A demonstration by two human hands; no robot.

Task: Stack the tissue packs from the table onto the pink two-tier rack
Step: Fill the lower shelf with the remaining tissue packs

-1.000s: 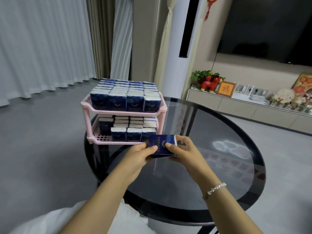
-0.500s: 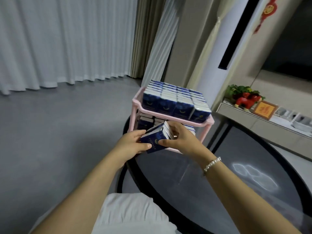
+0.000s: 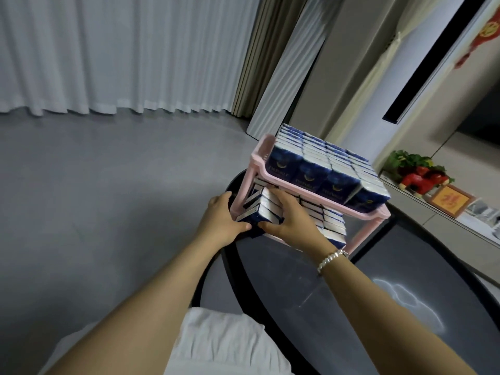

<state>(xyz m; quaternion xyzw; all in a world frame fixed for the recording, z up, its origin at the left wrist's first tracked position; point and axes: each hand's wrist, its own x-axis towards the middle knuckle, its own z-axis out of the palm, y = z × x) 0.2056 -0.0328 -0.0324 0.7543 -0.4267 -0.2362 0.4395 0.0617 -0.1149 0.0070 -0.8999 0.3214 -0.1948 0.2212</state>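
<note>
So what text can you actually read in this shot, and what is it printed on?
"TWINKLE", partly blurred: on the front faces of the dark blue tissue packs in the top tier of the pink plastic two-tier rack.
Gold character on the red framed picture: too blurred to read.
Gold mark on the red hanging ornament: unreadable.
Packs gripped by the left hand and right hand: no readable text.

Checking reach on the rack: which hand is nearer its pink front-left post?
Left. The left hand sits right against the pink front-left post; the right hand is further right, fingers over the tissue packs.
</note>
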